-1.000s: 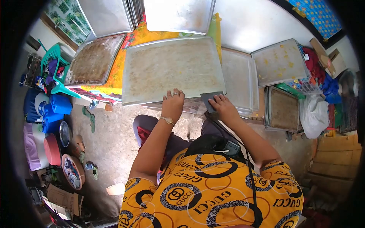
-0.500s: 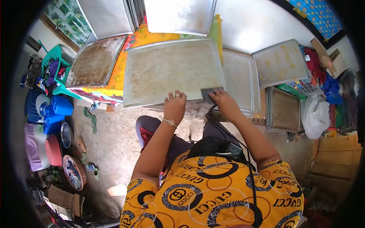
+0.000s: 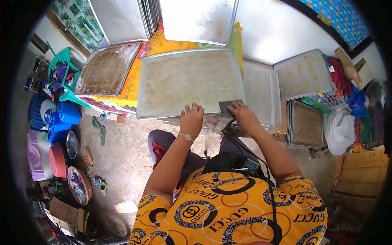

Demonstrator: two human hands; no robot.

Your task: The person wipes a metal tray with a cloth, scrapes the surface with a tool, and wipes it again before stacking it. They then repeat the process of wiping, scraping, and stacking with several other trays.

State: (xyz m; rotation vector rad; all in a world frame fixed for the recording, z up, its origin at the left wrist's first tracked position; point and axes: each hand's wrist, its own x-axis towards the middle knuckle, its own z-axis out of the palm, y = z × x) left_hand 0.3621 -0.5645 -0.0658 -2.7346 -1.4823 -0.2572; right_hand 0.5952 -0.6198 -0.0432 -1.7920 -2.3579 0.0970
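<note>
A large baking tray, dull and stained with brownish marks, lies before me on the table. My left hand, with a ring and a bracelet, holds its near edge, fingers curled over the rim from my side. At the tray's near right corner, my right hand grips a flat dark grey square pad under its fingers. The pad overlaps the tray's edge there. The thumb of my left hand is hidden.
A browned tray lies at left on the flowered tablecloth. More trays stand upright behind. To the right are a pale tray, a yellow-spotted tray and a stack. A green chair stands left.
The whole view has shifted slightly, so the trays appear a little lower and further right. Both hands keep their places at the tray's near edge, the pad still at the right corner.
</note>
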